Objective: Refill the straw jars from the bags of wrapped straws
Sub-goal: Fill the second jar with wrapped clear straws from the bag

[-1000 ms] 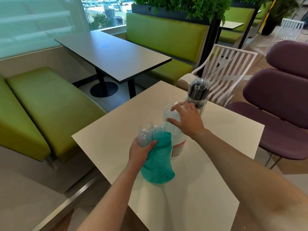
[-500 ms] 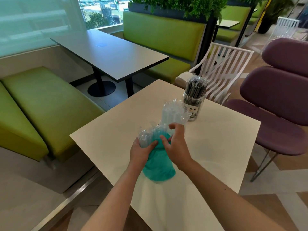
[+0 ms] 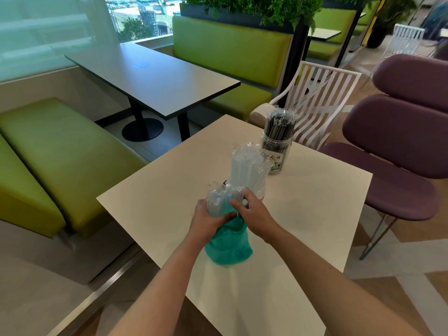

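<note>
Bright daylight is admitted through the window (image 3: 135,18), well beyond the fingers (image 3: 238,207). Only soft shadows are cast on the desk (image 3: 315,214). Straight edges are bowed toward the corners; the far right background is perhaps slightly blurred.

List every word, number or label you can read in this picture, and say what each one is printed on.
"...Coat" or "...Cost": partly legible on the label of the jar of dark straws; its start is hidden, the letters blurred.
"50": lower on that same label, likely but blurred.
Jar of clear straws: no label shows.
Teal bag: no print shows.
Nothing else is readable.
</note>
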